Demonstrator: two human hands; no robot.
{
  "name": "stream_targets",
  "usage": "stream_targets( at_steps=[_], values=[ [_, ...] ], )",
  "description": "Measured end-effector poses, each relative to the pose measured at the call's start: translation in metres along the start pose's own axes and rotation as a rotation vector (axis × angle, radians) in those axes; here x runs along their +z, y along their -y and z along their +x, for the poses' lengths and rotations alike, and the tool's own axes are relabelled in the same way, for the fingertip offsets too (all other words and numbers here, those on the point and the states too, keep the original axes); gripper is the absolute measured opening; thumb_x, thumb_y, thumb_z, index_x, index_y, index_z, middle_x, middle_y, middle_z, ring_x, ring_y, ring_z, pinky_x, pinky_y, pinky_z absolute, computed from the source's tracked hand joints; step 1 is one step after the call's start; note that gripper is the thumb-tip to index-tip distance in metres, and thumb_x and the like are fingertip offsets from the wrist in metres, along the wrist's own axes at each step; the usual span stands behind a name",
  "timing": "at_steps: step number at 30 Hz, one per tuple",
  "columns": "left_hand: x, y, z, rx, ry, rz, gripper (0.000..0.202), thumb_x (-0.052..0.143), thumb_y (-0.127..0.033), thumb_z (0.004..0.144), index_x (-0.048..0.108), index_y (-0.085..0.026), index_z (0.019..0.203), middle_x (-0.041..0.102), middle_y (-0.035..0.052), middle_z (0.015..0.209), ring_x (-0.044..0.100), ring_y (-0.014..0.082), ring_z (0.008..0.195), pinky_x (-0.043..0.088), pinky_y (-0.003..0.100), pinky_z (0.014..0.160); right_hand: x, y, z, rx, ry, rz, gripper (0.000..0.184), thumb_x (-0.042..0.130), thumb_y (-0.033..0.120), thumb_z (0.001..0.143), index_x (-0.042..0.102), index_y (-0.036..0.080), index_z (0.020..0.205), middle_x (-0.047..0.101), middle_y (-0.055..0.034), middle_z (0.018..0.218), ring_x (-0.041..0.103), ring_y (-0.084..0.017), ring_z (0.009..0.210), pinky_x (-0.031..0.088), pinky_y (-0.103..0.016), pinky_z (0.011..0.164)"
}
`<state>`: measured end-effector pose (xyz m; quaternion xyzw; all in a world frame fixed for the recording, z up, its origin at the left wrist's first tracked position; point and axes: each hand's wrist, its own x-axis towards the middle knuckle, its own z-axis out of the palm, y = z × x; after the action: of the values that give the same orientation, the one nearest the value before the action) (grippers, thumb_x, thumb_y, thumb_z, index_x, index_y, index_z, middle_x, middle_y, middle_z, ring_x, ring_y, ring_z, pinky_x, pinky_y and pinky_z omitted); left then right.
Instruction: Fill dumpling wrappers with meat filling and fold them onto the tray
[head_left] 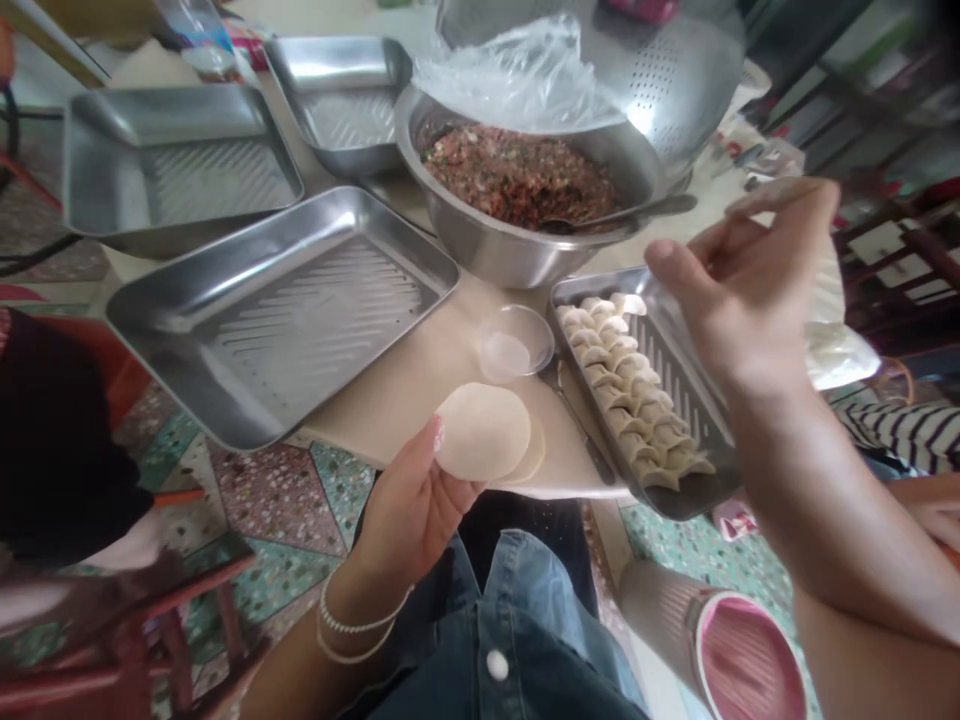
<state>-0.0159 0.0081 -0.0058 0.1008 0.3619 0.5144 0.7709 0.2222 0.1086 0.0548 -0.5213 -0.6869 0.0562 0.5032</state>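
My left hand [409, 510] is closed on a round white dumpling wrapper [480, 430], pinching its edge between thumb and fingers above the table's near edge. A second wrapper [537, 452] lies just under it on the table. My right hand [742, 290] hovers raised over the far end of a steel tray [697, 490] that carries a row of several folded dumplings [637, 395]. Its thumb and fingers are apart and nothing shows in them. A steel bowl [480, 245] of minced filling [517, 180] stands behind, with a spoon [622, 215] resting in it.
A small clear dish [516, 345] sits between bowl and wrapper. Three bare steel trays [277, 310] [172, 165] [341, 90] fill the left. A colander [675, 70] and plastic film [517, 80] lie behind the bowl. A white bag [836, 335] is at right, a pink-lidded container [742, 660] below.
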Motion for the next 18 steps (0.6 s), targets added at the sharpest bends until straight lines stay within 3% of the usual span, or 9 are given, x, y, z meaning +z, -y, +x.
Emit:
stream_targets(
  at_steps=[2,5,7,11,14,18],
  values=[
    [0.003,-0.003,-0.001,-0.030,-0.013,-0.046,0.029,0.054,-0.037,0.089,0.071,-0.019,0.103,0.071,0.0075,0.115,0.059,0.0257,0.121,0.048,0.042,0.104,0.007,-0.021,0.019,0.063,0.074,0.067,0.052,0.070,0.050,0.077,0.043,0.026,0.114,0.051,0.0050,0.062,0.041,-0.010,0.049,0.032,-0.026,0.045],
    [0.006,-0.007,-0.002,-0.042,-0.011,-0.087,0.028,0.056,-0.035,0.089,0.071,-0.019,0.105,0.070,0.0070,0.118,0.058,0.0248,0.122,0.045,0.042,0.107,0.014,-0.034,0.044,0.014,0.195,0.055,0.047,0.061,0.058,0.081,0.057,0.021,0.110,0.064,-0.0021,0.077,0.055,-0.013,0.062,0.044,-0.030,0.057],
    [0.008,-0.009,-0.002,-0.035,-0.013,-0.108,0.026,0.057,-0.033,0.089,0.072,-0.019,0.104,0.071,0.0067,0.117,0.057,0.0243,0.124,0.043,0.041,0.109,0.016,-0.029,0.055,-0.104,0.200,-0.074,0.041,0.053,0.057,0.086,0.065,0.019,0.096,0.066,-0.0037,0.079,0.060,-0.015,0.069,0.047,-0.032,0.066],
    [0.010,-0.011,-0.002,-0.026,-0.040,-0.136,0.024,0.058,-0.032,0.088,0.074,-0.019,0.100,0.072,0.0063,0.113,0.059,0.0235,0.121,0.042,0.040,0.110,0.017,-0.012,0.070,-0.270,0.165,-0.330,0.041,0.043,0.051,0.093,0.066,0.020,0.079,0.061,-0.0026,0.062,0.055,-0.014,0.058,0.044,-0.030,0.059],
    [0.009,-0.009,-0.001,-0.033,-0.045,-0.139,0.023,0.059,-0.032,0.087,0.075,-0.019,0.099,0.073,0.0063,0.111,0.062,0.0228,0.117,0.043,0.038,0.109,0.022,-0.008,0.076,-0.310,0.110,-0.308,0.043,0.038,0.050,0.095,0.067,0.019,0.086,0.067,-0.0058,0.072,0.061,-0.017,0.067,0.047,-0.031,0.064],
    [0.005,-0.008,-0.002,-0.043,-0.018,-0.127,0.022,0.063,-0.031,0.086,0.075,-0.020,0.100,0.073,0.0056,0.112,0.063,0.0216,0.115,0.045,0.035,0.107,0.035,-0.010,0.078,-0.351,0.203,-0.238,0.045,0.036,0.052,0.095,0.066,0.019,0.089,0.066,-0.0053,0.074,0.061,-0.016,0.070,0.048,-0.031,0.068]
  ],
)
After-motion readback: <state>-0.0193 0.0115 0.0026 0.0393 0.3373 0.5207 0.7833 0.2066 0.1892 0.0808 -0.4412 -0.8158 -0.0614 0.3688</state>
